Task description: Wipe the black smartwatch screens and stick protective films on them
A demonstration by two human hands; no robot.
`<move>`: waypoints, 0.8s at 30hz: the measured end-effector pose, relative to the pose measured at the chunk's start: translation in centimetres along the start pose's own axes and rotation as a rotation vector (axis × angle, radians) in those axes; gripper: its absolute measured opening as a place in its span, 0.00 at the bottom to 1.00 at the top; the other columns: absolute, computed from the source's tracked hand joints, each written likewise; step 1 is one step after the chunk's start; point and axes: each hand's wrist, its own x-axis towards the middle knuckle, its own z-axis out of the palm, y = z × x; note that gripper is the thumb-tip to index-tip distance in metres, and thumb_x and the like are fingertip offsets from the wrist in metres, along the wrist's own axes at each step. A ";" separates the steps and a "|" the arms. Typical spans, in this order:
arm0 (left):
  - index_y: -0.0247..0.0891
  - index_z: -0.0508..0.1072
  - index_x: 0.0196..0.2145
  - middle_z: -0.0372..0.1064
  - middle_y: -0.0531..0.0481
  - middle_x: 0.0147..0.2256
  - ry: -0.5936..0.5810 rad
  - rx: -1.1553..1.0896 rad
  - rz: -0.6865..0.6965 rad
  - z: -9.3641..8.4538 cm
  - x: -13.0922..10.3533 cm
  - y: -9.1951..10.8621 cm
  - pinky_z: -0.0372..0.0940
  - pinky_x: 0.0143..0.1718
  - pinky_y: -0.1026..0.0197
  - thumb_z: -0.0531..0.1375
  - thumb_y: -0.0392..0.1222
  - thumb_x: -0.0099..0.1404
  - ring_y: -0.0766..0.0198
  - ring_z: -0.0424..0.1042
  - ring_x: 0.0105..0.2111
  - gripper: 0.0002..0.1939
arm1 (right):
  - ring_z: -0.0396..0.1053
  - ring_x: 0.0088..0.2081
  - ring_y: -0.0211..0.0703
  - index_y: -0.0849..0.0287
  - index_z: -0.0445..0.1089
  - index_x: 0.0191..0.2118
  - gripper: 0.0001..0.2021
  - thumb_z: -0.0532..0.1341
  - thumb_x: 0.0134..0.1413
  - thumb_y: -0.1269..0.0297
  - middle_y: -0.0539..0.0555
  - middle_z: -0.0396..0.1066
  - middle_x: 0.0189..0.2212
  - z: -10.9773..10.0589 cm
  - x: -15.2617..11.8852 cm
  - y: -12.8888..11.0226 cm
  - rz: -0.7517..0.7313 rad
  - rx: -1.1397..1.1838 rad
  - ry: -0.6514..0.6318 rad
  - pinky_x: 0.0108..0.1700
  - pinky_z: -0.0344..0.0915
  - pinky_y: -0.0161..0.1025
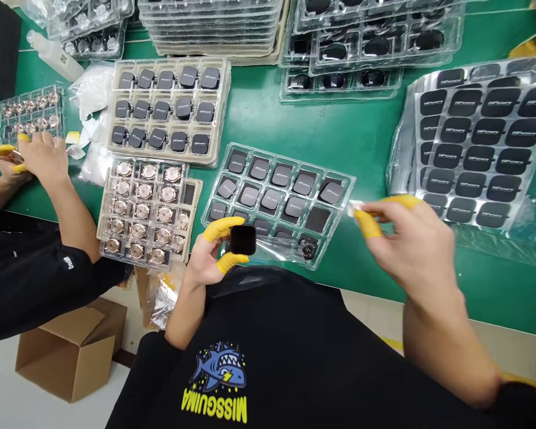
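Observation:
My left hand (209, 253), with yellow finger covers, holds a square black watch face (243, 239) by its edges between thumb and finger. The dark glossy side faces up. My right hand (411, 238), also in yellow finger covers, pinches a small white piece (354, 207) by the right edge of the near tray. That clear plastic tray (346, 185) holds rows of square black pieces with printed labels. One round dark watch part (308, 248) sits in its lower right compartment, with clear film beside it.
Sheets of black labelled stickers (486, 158) lie at the right. Trays of watch parts (140, 205) and a stacked tray of black pieces (170, 110) stand left. A co-worker's hands (47, 158) are at far left. Stacked trays (214, 27) line the back.

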 end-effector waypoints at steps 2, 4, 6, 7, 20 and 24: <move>0.39 0.78 0.64 0.85 0.39 0.54 -0.005 -0.020 0.005 0.1 0.2 -0.1 0.82 0.50 0.59 0.78 0.57 0.66 0.54 0.87 0.48 0.36 | 0.74 0.36 0.54 0.47 0.80 0.41 0.04 0.66 0.63 0.60 0.56 0.77 0.32 -1.1 -2.9 3.0 0.224 -0.183 -0.100 0.32 0.60 0.49; 0.39 0.78 0.65 0.85 0.38 0.54 -0.010 -0.047 0.032 0.4 0.6 -0.2 0.81 0.51 0.59 0.78 0.57 0.67 0.54 0.87 0.49 0.36 | 0.75 0.40 0.59 0.49 0.80 0.42 0.10 0.62 0.59 0.58 0.57 0.75 0.34 -2.0 -5.4 4.3 0.455 -0.302 -0.200 0.33 0.59 0.48; 0.40 0.77 0.66 0.85 0.40 0.52 -0.032 -0.078 0.063 0.8 0.9 -0.3 0.81 0.51 0.60 0.77 0.55 0.68 0.55 0.87 0.49 0.34 | 0.75 0.43 0.63 0.50 0.80 0.44 0.14 0.61 0.57 0.55 0.59 0.73 0.35 -2.6 -6.7 3.7 0.593 -0.355 -0.254 0.33 0.58 0.49; 0.41 0.77 0.66 0.85 0.41 0.52 -0.046 -0.091 0.073 1.0 1.1 -0.3 0.81 0.51 0.60 0.77 0.54 0.69 0.56 0.87 0.48 0.34 | 0.74 0.43 0.63 0.50 0.81 0.44 0.14 0.61 0.57 0.54 0.59 0.72 0.35 -2.8 -6.8 3.0 0.618 -0.354 -0.229 0.33 0.59 0.50; 0.42 0.77 0.67 0.85 0.40 0.55 -0.153 -0.005 0.088 0.5 0.6 1.0 0.80 0.59 0.56 0.77 0.56 0.68 0.51 0.87 0.54 0.35 | 0.80 0.51 0.55 0.51 0.78 0.59 0.20 0.68 0.70 0.47 0.57 0.83 0.53 0.1 5.1 -11.7 0.139 0.759 -0.818 0.54 0.74 0.51; 0.44 0.77 0.68 0.85 0.41 0.56 -0.161 0.008 0.098 -0.2 -0.8 1.3 0.79 0.60 0.54 0.75 0.57 0.70 0.51 0.86 0.54 0.34 | 0.75 0.40 0.49 0.53 0.78 0.50 0.11 0.64 0.72 0.54 0.54 0.81 0.42 1.5 5.7 -12.0 0.117 0.787 -0.884 0.45 0.70 0.45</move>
